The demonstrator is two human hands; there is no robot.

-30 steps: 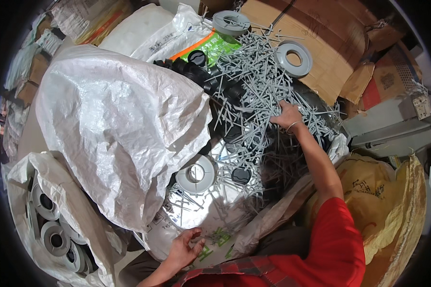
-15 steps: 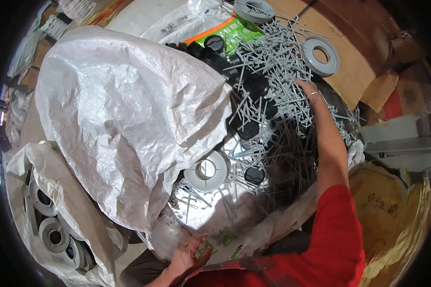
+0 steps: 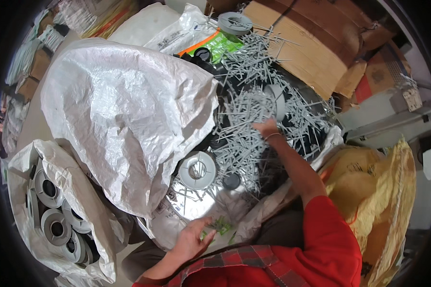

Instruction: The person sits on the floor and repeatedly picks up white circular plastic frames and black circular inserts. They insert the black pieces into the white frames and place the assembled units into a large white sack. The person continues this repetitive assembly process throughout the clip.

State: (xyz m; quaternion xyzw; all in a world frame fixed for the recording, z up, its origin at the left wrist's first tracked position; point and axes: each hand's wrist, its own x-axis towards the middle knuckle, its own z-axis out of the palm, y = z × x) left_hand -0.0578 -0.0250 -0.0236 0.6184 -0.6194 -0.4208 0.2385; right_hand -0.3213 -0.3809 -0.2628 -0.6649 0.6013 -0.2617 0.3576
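My right hand (image 3: 267, 128) reaches into a heap of thin grey plastic sticks (image 3: 246, 107); its fingertips are partly buried among them, so their grip is hidden. Just beyond it, a grey plastic ring (image 3: 276, 101) stands tilted on its edge in the sticks. My left hand (image 3: 192, 240) hovers near my lap, thumb and fingers apart, holding nothing. Between the hands lie a grey flanged ring (image 3: 197, 171) and a round black cap (image 3: 231, 181), on a white sack surface (image 3: 189, 203) with green print.
A large white woven sack (image 3: 124, 115) bulges on the left. Below it, an open sack (image 3: 21, 167) holds several grey rings (image 3: 48, 187). Another ring (image 3: 234, 23) and a cardboard sheet (image 3: 297, 48) lie at the back. A yellow sack (image 3: 392, 191) stands at right.
My right hand has come nearer and leftward, and sticks have shifted toward me, covering black parts. The ring at the right has moved nearer and tipped up. My left hand has risen slightly.
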